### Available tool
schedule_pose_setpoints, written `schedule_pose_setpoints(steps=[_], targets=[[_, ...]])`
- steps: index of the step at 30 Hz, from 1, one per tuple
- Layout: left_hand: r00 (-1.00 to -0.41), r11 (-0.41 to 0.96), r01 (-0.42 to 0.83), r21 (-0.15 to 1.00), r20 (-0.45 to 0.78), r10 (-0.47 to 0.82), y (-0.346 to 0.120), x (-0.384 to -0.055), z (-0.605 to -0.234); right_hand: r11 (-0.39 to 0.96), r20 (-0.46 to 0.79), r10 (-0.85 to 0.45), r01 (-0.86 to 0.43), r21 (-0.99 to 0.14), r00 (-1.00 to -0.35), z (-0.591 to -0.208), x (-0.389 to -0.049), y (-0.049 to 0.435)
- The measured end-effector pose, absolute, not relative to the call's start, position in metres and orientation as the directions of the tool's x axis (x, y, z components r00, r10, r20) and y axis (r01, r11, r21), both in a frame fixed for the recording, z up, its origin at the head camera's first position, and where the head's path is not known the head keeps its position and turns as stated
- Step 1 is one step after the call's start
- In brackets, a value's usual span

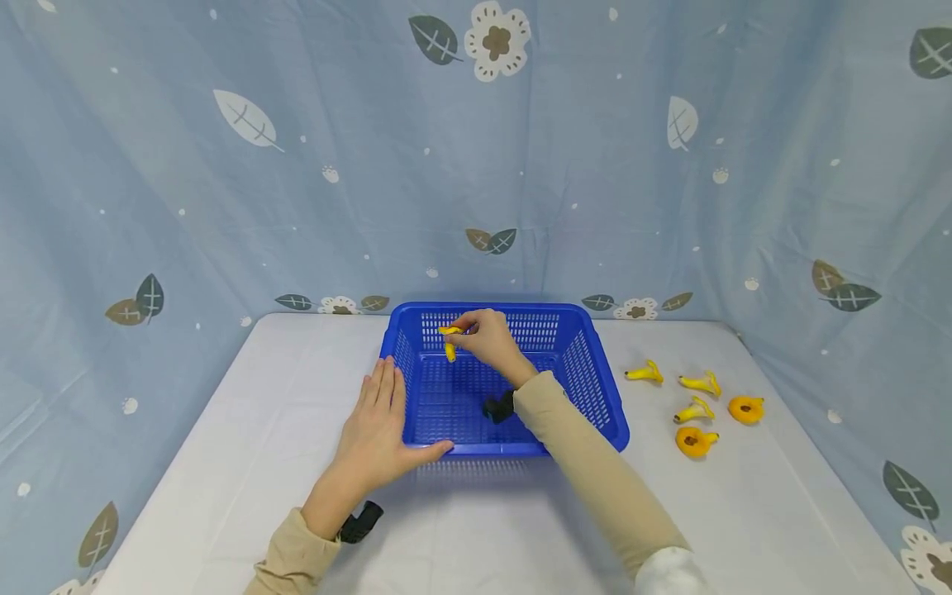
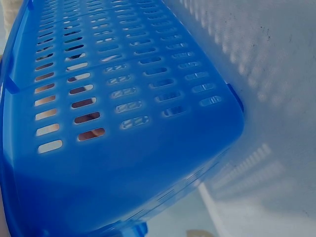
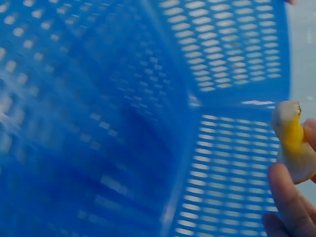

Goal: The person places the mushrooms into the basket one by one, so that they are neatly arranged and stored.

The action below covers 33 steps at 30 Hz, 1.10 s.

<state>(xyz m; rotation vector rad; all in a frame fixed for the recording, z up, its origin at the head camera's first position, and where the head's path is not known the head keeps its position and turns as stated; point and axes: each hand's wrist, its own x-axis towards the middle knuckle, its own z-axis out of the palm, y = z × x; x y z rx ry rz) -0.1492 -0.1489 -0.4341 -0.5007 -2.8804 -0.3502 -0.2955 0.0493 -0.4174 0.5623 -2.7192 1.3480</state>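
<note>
My right hand (image 1: 487,337) pinches a yellow mushroom (image 1: 450,347) between thumb and fingers, over the back left part of a blue plastic basket (image 1: 491,450). In the right wrist view the mushroom (image 3: 291,131) shows its pale, thick end beside the slotted basket wall. At the basket's front left corner rests my left hand (image 1: 375,430), fingers straight along the left rim and thumb stretched over the front rim. The left wrist view is filled by the outer side of the basket (image 2: 123,168).
Several more yellow mushrooms (image 1: 693,410) lie on the white table (image 1: 744,512) to the right of the basket. A patterned blue curtain (image 1: 387,165) hangs behind and along both sides. Black devices (image 1: 361,522) sit at both wrists.
</note>
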Motion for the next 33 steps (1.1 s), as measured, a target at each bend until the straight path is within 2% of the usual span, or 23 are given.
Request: schedule_pose_setpoints(steps=[9,21,33], targets=[[-0.921,0.912,0.359,0.198,0.237,0.311,-0.151,-0.149,-0.433,0.637,0.151,-0.325,-0.334,-0.695,-0.934,-0.434,-0.297,0.044],[-0.922,0.908,0.357,0.220,0.238,0.305,-0.152,-0.148,-0.432,0.746,0.007,-0.332,-0.267,-0.610,-0.943,-0.445,-0.297,0.035],[-0.927,0.908,0.351,0.230,0.224,0.302,-0.148,-0.148,-0.432,0.825,-0.014,-0.362,-0.314,-0.470,-0.932,-0.450,-0.300,0.035]])
